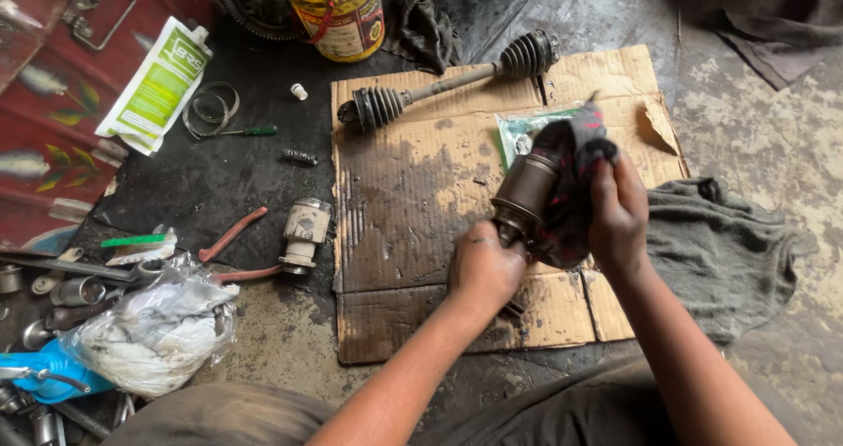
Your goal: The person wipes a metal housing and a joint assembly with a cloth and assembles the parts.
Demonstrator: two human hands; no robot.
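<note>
At centre frame, over a stained cardboard sheet [413,191] on the floor, the left hand [483,266] is closed around the lower end of a metal joint housing [525,190]. The right hand [617,213] clutches a dark rag [571,161] against it. A drive shaft [448,82] lies above.

Brown metal joint housing [525,190], cylindrical, greasy, tilted with its narrow stub end low toward the cardboard, dark red-and-black rag [571,183] bunched over its upper open end, both raised above the oil-stained cardboard's right half
</note>
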